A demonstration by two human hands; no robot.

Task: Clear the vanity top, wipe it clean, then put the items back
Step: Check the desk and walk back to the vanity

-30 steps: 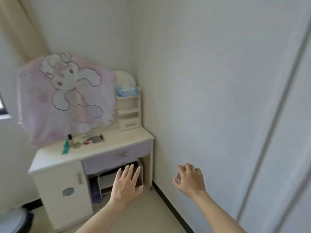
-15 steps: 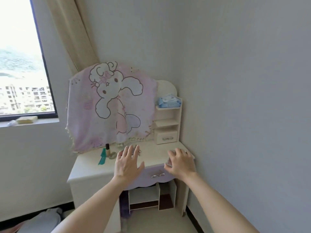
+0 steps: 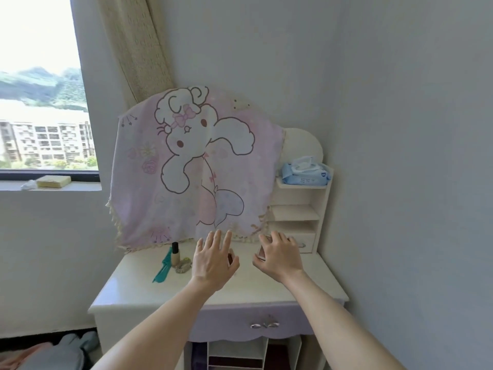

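Note:
The white vanity top (image 3: 266, 289) carries a teal comb (image 3: 161, 268), a small foundation bottle (image 3: 174, 253) with a dark cap and a pale hair tie (image 3: 183, 267) at its back left. My left hand (image 3: 213, 265) hovers over the middle of the top, fingers apart, holding nothing; it partly hides a dark reddish item (image 3: 231, 259). My right hand (image 3: 280, 256) hovers to the right with a small pinkish object (image 3: 260, 253) tucked in its palm.
A pink cartoon-print cloth (image 3: 192, 169) drapes the mirror behind the top. A side shelf unit (image 3: 296, 213) holds a blue wet-wipe pack (image 3: 306, 173) and a small drawer. A lilac drawer (image 3: 253, 324) sits below. A yellow sponge (image 3: 53, 181) lies on the windowsill.
I have come closer and the view has swung left to face the vanity. Both hands have moved from in front of it to over its top.

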